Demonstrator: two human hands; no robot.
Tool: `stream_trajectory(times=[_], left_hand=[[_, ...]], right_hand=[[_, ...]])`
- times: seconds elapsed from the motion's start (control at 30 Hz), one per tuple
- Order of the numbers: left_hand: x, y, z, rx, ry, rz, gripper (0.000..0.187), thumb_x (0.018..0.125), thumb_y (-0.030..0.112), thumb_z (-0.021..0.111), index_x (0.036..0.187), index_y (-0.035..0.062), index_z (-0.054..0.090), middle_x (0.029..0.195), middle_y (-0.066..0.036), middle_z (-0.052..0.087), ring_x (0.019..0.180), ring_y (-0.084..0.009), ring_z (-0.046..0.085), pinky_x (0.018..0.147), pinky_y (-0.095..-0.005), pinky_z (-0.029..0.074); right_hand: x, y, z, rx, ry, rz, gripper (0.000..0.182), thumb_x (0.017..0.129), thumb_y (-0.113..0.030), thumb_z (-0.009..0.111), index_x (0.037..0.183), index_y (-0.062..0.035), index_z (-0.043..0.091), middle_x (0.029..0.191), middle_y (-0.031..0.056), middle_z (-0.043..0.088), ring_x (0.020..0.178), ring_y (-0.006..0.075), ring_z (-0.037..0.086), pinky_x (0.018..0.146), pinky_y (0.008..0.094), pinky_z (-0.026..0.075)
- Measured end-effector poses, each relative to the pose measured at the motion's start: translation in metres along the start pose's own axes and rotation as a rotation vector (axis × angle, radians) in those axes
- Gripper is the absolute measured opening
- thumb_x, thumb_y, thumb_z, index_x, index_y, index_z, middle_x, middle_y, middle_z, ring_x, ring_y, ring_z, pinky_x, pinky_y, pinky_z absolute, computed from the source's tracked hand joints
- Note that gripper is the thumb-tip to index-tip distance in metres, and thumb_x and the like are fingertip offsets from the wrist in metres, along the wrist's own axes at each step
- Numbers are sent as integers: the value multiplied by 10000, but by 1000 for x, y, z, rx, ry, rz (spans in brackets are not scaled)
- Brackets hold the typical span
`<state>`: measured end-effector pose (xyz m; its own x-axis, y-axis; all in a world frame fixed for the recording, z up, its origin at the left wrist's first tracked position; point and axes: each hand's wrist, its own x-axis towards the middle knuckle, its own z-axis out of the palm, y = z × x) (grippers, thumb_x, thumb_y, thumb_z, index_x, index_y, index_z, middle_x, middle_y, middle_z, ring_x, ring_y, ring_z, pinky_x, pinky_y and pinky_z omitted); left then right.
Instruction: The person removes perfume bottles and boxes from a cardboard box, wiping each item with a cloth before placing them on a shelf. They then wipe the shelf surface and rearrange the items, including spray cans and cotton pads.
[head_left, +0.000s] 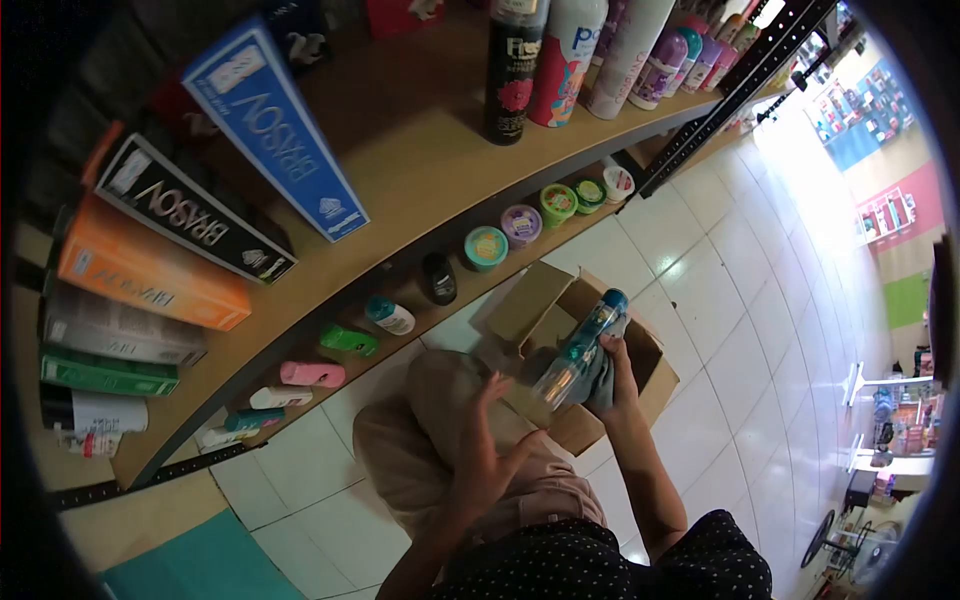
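Observation:
A tall cylinder, probably a spray can, is teal with a blue end and tilts over the cardboard box. Its lower end is smeared by motion. My right hand is closed around its side, with a grey cloth bunched between palm and can. My left hand is open near the can's lower end, thumb and fingers apart, holding nothing. Below the can, the opened cardboard box stands on the floor with its flaps spread; its contents are mostly hidden.
A curved shelf carries boxed Brasov products at left and spray cans at top. Tubs and bottles line the lower shelf. Close to the box stands a black metal post. White tiles cover the floor.

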<state>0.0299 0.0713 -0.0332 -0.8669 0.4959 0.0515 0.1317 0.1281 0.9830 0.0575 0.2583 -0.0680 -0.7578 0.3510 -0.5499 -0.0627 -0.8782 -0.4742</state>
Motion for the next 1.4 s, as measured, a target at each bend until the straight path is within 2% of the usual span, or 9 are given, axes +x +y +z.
stream_trajectory(times=[0.3,0.47,0.63,0.7,0.73,0.8,1.0,1.2,1.4], left_hand=[[-3,24,-10,-312,527,141,528,728,96,634,1154,19,333,1122,-159,453,1027,-211,461,870,-308,366],[6,38,-45,-553,852,93,453,758,111,603,1122,26,346,1054,-129,499,968,-201,503,824,-305,398],[2,48,-47,-420,612,302,396,755,-5,557,1104,9,371,985,-131,515,925,-189,519,837,-299,384],[-7,51,-34,-350,530,290,409,751,-5,564,1110,6,368,980,-131,518,914,-184,521,836,-297,384],[-9,54,-31,-275,456,258,422,747,-6,571,1115,4,365,976,-130,521,902,-179,523,836,-296,384],[-7,61,-38,-295,444,252,431,744,0,579,1118,2,365,969,-125,525,902,-171,520,831,-291,387],[22,104,-66,-255,221,262,472,731,42,609,1115,20,335,962,-132,531,911,-184,528,825,-296,407],[55,102,-36,-316,123,311,473,727,51,626,1097,-6,337,1023,-103,497,962,-158,504,831,-268,404],[72,88,-23,-303,148,220,366,760,93,601,1047,-9,398,954,-92,516,873,-117,512,764,-245,417]], right_hand=[[-45,46,82,-80,-212,93,314,764,-216,562,980,-11,462,889,78,554,793,169,556,718,281,459],[-77,38,71,-389,-89,31,341,802,-226,545,1018,25,465,927,88,552,809,149,551,690,251,444],[-104,44,83,-538,-146,-443,262,824,-174,496,984,32,502,897,117,570,805,187,570,699,281,450],[-90,61,79,-1158,-381,-869,277,793,-136,529,1010,31,487,900,137,573,818,240,566,707,320,438],[-89,67,83,-1146,-384,-882,277,793,-136,529,1010,31,487,900,137,573,818,240,566,707,320,438],[-85,74,96,-1189,-536,-1226,352,698,-54,541,1034,24,469,953,203,531,885,375,512,771,385,405],[-77,64,81,-1268,-513,-755,393,671,-59,620,1033,-3,477,907,180,549,806,322,548,715,351,431],[-61,55,86,-949,-431,-777,375,671,-58,642,1007,4,488,834,103,562,742,151,544,676,274,428],[-43,45,84,-899,-363,-866,301,704,-58,620,972,14,504,803,85,567,732,121,521,673,263,425]])
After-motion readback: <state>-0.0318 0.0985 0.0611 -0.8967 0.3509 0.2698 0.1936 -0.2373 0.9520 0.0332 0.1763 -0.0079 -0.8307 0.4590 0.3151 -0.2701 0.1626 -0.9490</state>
